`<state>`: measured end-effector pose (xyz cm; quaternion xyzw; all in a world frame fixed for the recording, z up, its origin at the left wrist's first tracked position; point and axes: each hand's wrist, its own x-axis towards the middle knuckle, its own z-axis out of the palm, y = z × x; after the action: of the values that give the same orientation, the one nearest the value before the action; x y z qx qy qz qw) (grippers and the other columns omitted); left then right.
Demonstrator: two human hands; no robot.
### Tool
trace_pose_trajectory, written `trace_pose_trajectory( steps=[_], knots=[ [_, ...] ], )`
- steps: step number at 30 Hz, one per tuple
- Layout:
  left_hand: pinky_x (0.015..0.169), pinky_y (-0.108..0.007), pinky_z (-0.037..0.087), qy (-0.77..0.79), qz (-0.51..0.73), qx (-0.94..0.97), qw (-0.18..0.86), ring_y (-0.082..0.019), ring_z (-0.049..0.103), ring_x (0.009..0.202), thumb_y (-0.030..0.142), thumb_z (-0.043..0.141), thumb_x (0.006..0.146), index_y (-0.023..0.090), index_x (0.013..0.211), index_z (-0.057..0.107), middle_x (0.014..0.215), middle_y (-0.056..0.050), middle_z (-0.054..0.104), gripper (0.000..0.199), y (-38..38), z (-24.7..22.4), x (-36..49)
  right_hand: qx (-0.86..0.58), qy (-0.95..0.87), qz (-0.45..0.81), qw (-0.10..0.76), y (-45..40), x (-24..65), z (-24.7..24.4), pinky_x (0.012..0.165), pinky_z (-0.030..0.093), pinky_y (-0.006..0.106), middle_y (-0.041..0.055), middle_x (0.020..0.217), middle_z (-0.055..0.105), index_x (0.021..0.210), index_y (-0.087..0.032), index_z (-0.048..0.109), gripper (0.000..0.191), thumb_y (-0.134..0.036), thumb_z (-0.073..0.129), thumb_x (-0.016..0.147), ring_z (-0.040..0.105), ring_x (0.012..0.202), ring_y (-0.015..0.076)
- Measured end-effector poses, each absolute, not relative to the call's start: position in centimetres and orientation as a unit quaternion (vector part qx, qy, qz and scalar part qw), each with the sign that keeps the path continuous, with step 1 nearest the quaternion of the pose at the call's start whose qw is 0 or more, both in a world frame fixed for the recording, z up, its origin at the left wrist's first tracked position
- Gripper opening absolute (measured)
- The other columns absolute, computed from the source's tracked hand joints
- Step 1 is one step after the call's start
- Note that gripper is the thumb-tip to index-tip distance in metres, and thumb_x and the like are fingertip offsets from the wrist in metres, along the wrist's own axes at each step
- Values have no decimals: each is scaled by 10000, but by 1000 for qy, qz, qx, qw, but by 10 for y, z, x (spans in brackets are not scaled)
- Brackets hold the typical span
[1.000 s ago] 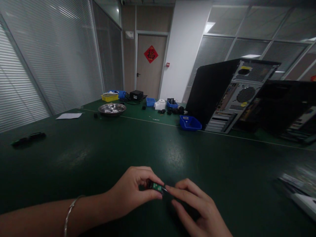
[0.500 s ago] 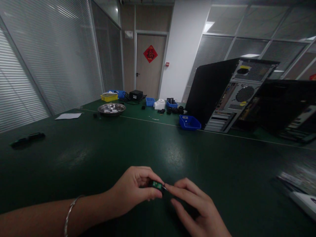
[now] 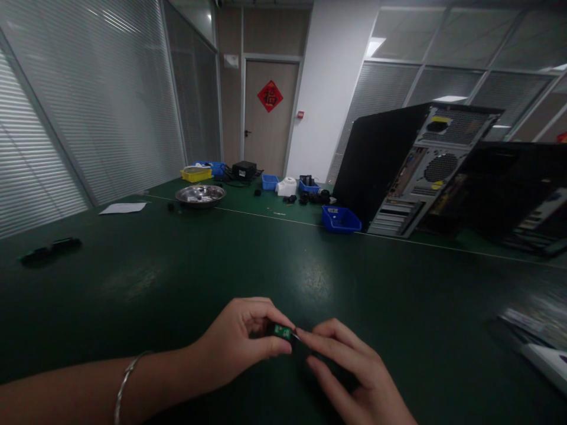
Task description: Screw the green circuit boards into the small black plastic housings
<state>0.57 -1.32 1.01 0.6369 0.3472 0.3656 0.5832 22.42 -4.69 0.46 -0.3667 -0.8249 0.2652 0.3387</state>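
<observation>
Two bare hands at lower centre in the head view, over the dark green table (image 3: 248, 260). Left hand (image 3: 241, 339): closed, pinching a small black part with a green circuit board (image 3: 282, 331) between thumb and fingers, board face towards the camera. Right hand (image 3: 354, 360): half curled, index fingertip at the right end of the part, beside a bright sliver (image 3: 295, 335), thumb set apart below; in so dim and small a view, impossible to tell whether gripping anything. Change within the last second: part turned slightly in the left grasp, black left end now largely hidden, left thumb now across the lower edge. Right hand nearly unmoved. Probable meaning: grip adjusted only, work continuing at the same end. At left edge of frame: dark elongated parts (image 3: 36, 255), well apart from both hands. Upper right of centre: blue tray (image 3: 341, 226), beside a computer case (image 3: 381, 153).
</observation>
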Motion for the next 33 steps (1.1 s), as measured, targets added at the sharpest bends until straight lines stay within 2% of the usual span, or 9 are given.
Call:
trace_pose_trajectory(
  steps=[4, 8, 25, 33],
  knots=[
    [633, -257, 448, 366, 348, 708, 494, -148, 586, 723, 211, 745, 739, 153, 917, 744, 824, -43, 636, 187, -13, 11, 3, -365, -831, 259, 331, -46, 225, 2, 719, 534, 261, 57, 966, 600, 1278, -291, 583, 422, -102, 514, 907, 628, 838, 164],
    [619, -244, 429, 363, 343, 732, 464, -138, 575, 711, 225, 740, 752, 171, 936, 742, 829, -39, 647, 192, -13, 11, 2, -364, -833, 257, 329, -46, 225, 2, 715, 537, 266, 59, 972, 598, 1278, -296, 584, 423, -104, 511, 908, 630, 843, 169],
    [619, -238, 464, 318, 378, 616, 613, -112, 590, 682, 142, 761, 717, 152, 909, 729, 830, -17, 609, 195, -14, 3, 5, -361, -818, 283, 346, -47, 223, 4, 704, 523, 256, 48, 938, 605, 1248, -310, 614, 427, -89, 527, 894, 621, 834, 164],
    [634, -240, 453, 322, 369, 606, 626, -114, 590, 708, 126, 739, 733, 133, 911, 703, 837, -17, 618, 182, -14, 6, 6, -355, -816, 285, 356, -47, 223, 4, 716, 525, 245, 41, 955, 610, 1259, -323, 594, 452, -70, 531, 889, 628, 847, 158]
  ],
)
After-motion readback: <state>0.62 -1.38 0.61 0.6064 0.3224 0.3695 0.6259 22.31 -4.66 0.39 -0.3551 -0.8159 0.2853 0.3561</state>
